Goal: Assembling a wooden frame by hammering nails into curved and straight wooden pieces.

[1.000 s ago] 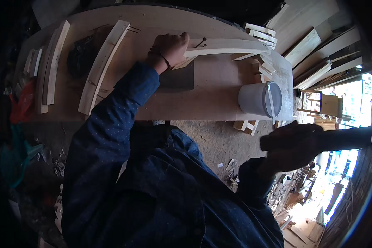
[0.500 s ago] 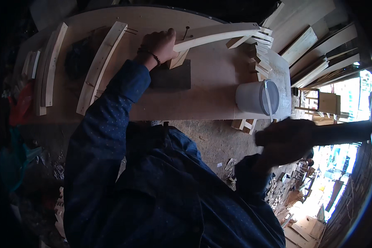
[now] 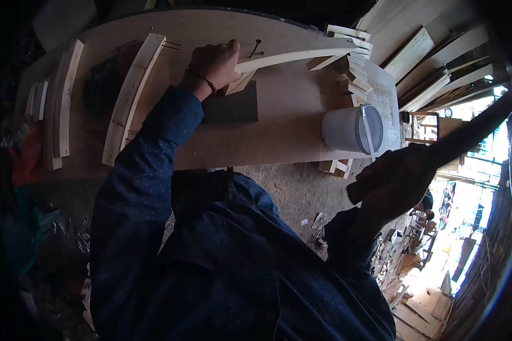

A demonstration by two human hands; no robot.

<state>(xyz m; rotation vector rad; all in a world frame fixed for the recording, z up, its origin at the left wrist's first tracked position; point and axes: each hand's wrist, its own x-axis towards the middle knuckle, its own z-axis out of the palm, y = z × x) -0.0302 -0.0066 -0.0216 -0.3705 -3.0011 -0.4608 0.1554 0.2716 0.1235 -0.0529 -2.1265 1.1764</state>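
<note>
- Curved wooden piece [image 3: 297,53], seen in the head view, lies across the far middle of the workbench [image 3: 293,116], raised above its surface, its bow turned upward and its right end near a pile of short wooden blocks [image 3: 354,79].
- Left hand [image 3: 213,63] is closed at the left end of this piece, fingers curled tight around it; the underside of the grip is hidden. A dark beaded bracelet [image 3: 206,81] circles the wrist.
- Just right of the knuckles, a dark nail [image 3: 256,47] stands at a slant on the piece, head up.
- Below that end sits an angled wooden block [image 3: 242,84], and beside it a dark flat slab [image 3: 236,107] rests on the bench.
- Right hand [image 3: 401,176], in shadow, is closed around a dark-handled tool [image 3: 475,132], held well apart from the wood, past the bench's near edge. The shaft slants up to the right, and its far end is lost in the dark rim.
- Near the bench's right end stands a pale lidded bucket [image 3: 340,131].
- Left of the hand lies another curved length [image 3: 133,96] with thin nails sticking out, and farther left, two long strips [image 3: 67,102] side by side.
- At the bench's left edge hangs a red plastic bag [image 3: 28,159].
</note>
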